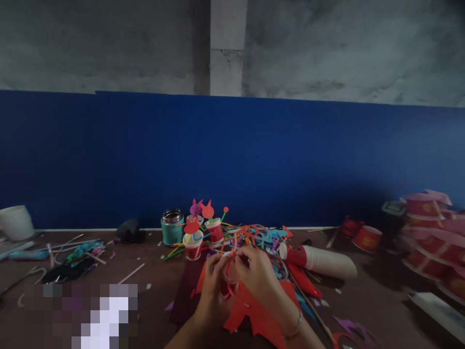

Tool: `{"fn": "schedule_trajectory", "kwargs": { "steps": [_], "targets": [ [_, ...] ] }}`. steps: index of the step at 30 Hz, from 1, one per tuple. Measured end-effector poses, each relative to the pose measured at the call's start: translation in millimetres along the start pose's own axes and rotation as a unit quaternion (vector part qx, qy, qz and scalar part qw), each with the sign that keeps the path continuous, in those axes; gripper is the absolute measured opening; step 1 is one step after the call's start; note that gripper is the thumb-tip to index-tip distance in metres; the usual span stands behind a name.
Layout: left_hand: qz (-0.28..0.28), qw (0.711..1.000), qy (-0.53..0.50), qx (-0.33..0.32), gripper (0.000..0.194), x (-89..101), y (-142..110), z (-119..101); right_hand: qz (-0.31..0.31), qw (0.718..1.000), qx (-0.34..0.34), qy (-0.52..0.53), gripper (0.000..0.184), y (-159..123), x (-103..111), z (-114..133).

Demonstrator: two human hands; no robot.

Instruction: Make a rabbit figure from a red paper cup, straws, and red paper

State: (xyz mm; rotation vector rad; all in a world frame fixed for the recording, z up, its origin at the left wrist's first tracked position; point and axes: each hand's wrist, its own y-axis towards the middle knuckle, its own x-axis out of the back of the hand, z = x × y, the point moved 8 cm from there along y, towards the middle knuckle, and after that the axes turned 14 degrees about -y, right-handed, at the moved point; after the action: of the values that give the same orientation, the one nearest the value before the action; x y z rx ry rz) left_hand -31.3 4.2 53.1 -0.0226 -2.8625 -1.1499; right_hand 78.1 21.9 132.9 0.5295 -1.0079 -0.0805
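My left hand (215,277) is closed around the side of a paper cup (230,277), whose pale round rim shows between my hands. My right hand (256,272) meets it at the rim, fingertips pinched on a thin red strip (229,265); whether this is paper or a straw I cannot tell. Part of the cup is hidden by my fingers. Red paper sheets (269,310) with cut edges lie under my right wrist. Just behind my left hand stand paper cups (193,245) decorated with straws and red or purple paper animal heads.
A teal metal jar (172,228) stands behind, left of the decorated cups. Colourful straws and paper scraps (269,236) are heaped at the back. A stack of paper cups (323,261) lies on its side to the right. Red cup tiers (432,232) stand far right, before the blue partition (232,160).
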Motion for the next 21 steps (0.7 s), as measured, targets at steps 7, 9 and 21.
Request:
{"fn": "schedule_trajectory", "kwargs": {
  "steps": [7,9,21],
  "targets": [
    [-0.004,0.998,-0.065,0.022,0.057,5.7,6,-4,-0.046,0.997,-0.015,-0.058,0.017,4,15,-13],
    [-0.014,0.992,-0.103,0.069,0.060,8.4,5,5,-0.062,0.994,-0.026,-0.083,0.018,7,21,-22],
    [-0.004,0.929,-0.306,0.207,0.094,-1.2,6,19,-0.150,0.943,-0.123,-0.270,0.017,8,62,-65]
  ]
}}
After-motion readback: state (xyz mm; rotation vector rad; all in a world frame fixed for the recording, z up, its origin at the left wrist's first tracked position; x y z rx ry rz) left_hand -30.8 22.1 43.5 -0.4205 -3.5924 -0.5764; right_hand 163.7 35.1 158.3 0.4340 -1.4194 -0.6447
